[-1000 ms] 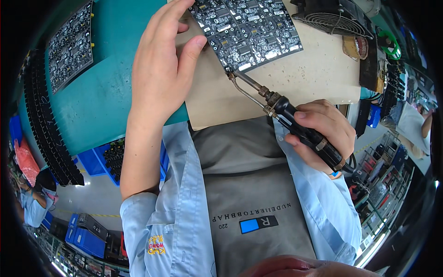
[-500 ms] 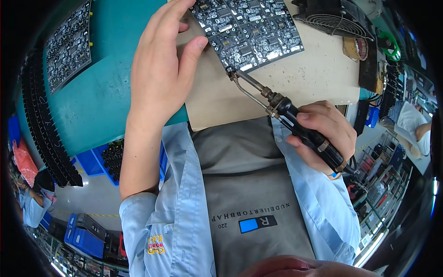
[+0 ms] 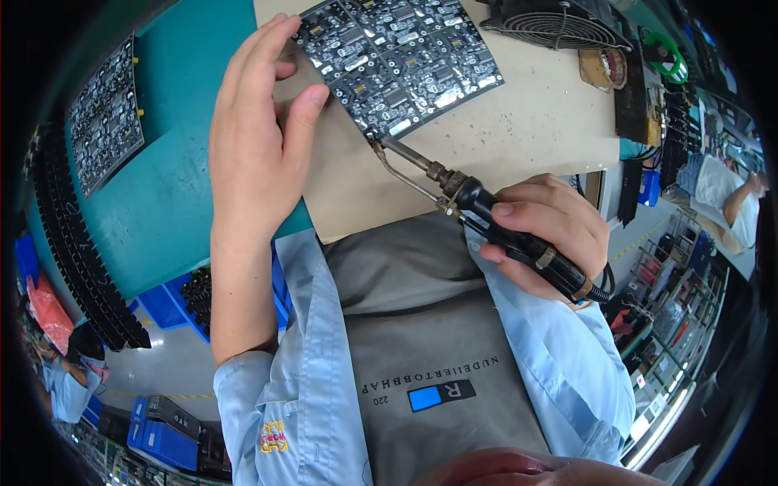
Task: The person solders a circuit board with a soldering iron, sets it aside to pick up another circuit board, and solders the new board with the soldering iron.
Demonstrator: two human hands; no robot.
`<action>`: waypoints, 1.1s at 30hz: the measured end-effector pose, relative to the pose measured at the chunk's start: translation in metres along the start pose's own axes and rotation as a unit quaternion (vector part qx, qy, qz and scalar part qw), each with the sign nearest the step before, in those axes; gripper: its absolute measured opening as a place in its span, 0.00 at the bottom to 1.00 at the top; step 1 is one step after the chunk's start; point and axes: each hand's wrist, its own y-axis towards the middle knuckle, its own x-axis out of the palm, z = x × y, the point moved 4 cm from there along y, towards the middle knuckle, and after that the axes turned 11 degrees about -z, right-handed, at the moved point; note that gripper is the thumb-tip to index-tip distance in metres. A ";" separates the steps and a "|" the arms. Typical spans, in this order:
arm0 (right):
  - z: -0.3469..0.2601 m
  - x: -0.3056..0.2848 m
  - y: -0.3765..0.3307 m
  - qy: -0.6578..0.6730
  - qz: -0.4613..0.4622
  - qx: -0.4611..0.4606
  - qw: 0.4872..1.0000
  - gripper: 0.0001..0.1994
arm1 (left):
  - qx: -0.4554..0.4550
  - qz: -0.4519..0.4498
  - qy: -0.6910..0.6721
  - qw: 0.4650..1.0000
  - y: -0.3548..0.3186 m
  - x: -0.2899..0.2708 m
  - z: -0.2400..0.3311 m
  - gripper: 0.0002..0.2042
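Observation:
A black circuit board panel (image 3: 401, 57) lies on a beige mat (image 3: 519, 121) on the bench. My left hand (image 3: 259, 138) rests flat on the mat, its fingertips pressing the panel's left edge. My right hand (image 3: 551, 231) grips a black-handled soldering iron (image 3: 478, 206). The iron's metal tip touches the panel's near edge, with a thin wire feed tube running beside it.
A second circuit board panel (image 3: 105, 113) lies on the teal bench surface (image 3: 178, 178) at left, beside a row of black racks (image 3: 73, 251). A round-grilled fan (image 3: 559, 24) stands behind the mat. Blue bins (image 3: 162, 300) sit below the bench. Other people work at the far left and right.
The soldering iron tip has shifted slightly along the panel's near edge. My left hand stays in place on the panel.

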 end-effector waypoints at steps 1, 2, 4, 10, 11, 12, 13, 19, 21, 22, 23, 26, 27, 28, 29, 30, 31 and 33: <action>0.000 -0.001 -0.001 0.002 0.000 0.000 1.000 0.19 | 0.001 0.000 0.001 1.000 0.001 0.001 0.001 0.30; 0.000 -0.002 -0.002 0.005 -0.001 0.001 1.000 0.19 | 0.001 -0.001 0.002 1.000 0.002 0.003 0.001 0.30; 0.001 -0.004 -0.004 0.004 0.012 0.001 1.000 0.19 | -0.005 -0.004 0.000 1.000 0.002 0.002 0.003 0.30; 0.007 -0.012 -0.017 -0.010 0.063 0.012 0.998 0.20 | -0.025 -0.011 0.000 1.000 0.003 0.002 0.002 0.30; 0.008 -0.013 -0.019 -0.017 0.071 0.019 0.997 0.20 | -0.023 -0.010 0.002 1.000 0.003 0.002 0.001 0.30; 0.009 -0.014 -0.021 -0.023 0.080 0.025 0.996 0.20 | -0.022 -0.009 0.004 1.000 0.003 0.002 0.001 0.30; 0.009 -0.014 -0.021 -0.024 0.081 0.026 0.996 0.20 | -0.021 -0.010 0.004 1.000 0.003 0.002 0.000 0.30; 0.011 -0.015 -0.021 -0.027 0.084 0.040 0.995 0.21 | -0.022 -0.011 0.019 1.000 0.002 0.002 0.000 0.30; 0.012 -0.015 -0.021 -0.023 0.077 0.041 0.996 0.22 | -0.029 -0.018 0.022 0.999 0.003 0.002 0.000 0.30; 0.012 -0.015 -0.021 -0.021 0.072 0.042 0.996 0.22 | -0.033 -0.021 0.023 0.999 0.003 0.003 -0.001 0.31; 0.012 -0.015 -0.021 -0.019 0.072 0.041 0.996 0.22 | -0.033 -0.021 0.025 0.999 0.003 0.002 0.000 0.31; 0.013 -0.015 -0.023 -0.021 0.072 0.044 0.996 0.22 | -0.032 -0.021 0.029 0.999 0.003 0.002 0.001 0.31; 0.013 -0.015 -0.023 -0.022 0.072 0.045 0.996 0.22 | -0.031 -0.021 0.030 0.999 0.003 0.002 0.001 0.31; 0.013 -0.015 -0.022 -0.021 0.071 0.045 0.996 0.22 | -0.032 -0.021 0.030 0.999 0.003 0.002 0.001 0.31; 0.013 -0.014 -0.021 -0.020 0.069 0.043 0.997 0.22 | -0.030 -0.020 0.031 0.999 0.003 0.002 0.000 0.31; 0.013 -0.014 -0.020 -0.018 0.066 0.042 0.997 0.22 | -0.029 -0.020 0.031 0.999 0.003 0.002 0.000 0.31; 0.013 -0.014 -0.019 -0.017 0.064 0.041 0.997 0.22 | -0.027 -0.019 0.032 0.999 0.003 0.002 0.000 0.31; 0.013 -0.013 -0.018 -0.015 0.061 0.040 0.997 0.22 | -0.025 -0.019 0.032 0.999 0.003 0.002 0.000 0.31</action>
